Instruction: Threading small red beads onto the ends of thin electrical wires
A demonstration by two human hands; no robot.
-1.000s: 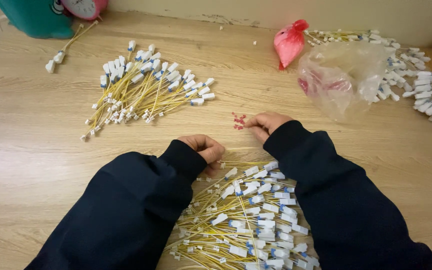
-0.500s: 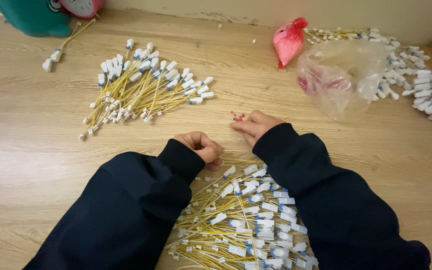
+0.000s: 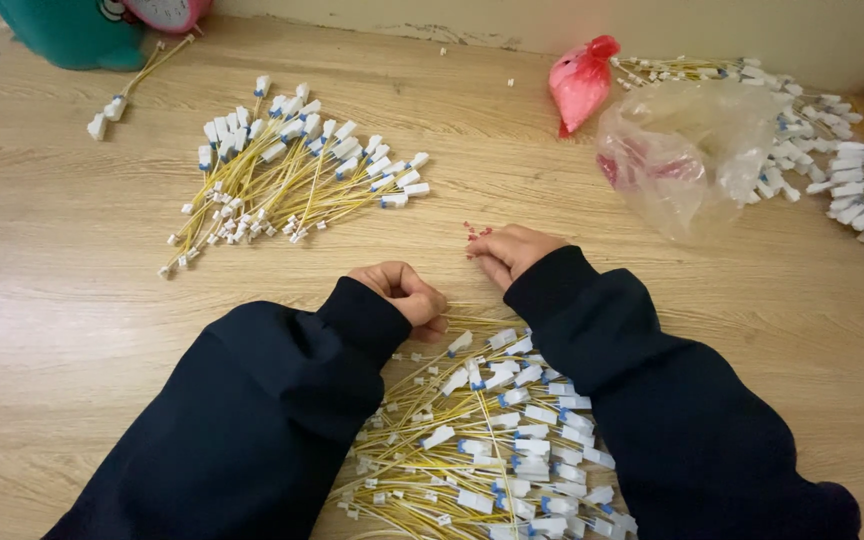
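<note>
The left hand [image 3: 404, 293] is curled into a closed grip, knuckles up, resting at the top edge of the near pile of yellow cables [image 3: 482, 430]; whether its fingers pinch one of the cables underneath cannot be told, since the knuckles hide the fingertips. The right hand [image 3: 514, 250] lies just beside it, a little further out on the wooden surface [image 3: 72, 290], fingers bent and drawn together over a few tiny red pieces [image 3: 472, 233] that sit at its fingertips; the grip looks closed around something small, but what exactly it pinches is too small to tell. Both arms wear dark navy sleeves [image 3: 272, 400] that come in from the bottom edge and frame the near pile between them.

That near pile is a loose fan of thin yellow cables with white and blue connector ends, spread below and between the wrists. Further out to the left lies a second fanned bundle of yellow cables [image 3: 292, 170] with white connectors, well apart from the hands. Beyond it, near the top left corner, a small single cable bunch [image 3: 132, 85] lies beside a teal object [image 3: 72, 35] and a pink round clock [image 3: 167, 12]. To the upper right sit a crumpled clear plastic bag [image 3: 687, 150] and a knotted red bag [image 3: 582, 80], with more cables [image 3: 852, 170] spread behind and beside them toward the right edge
</note>
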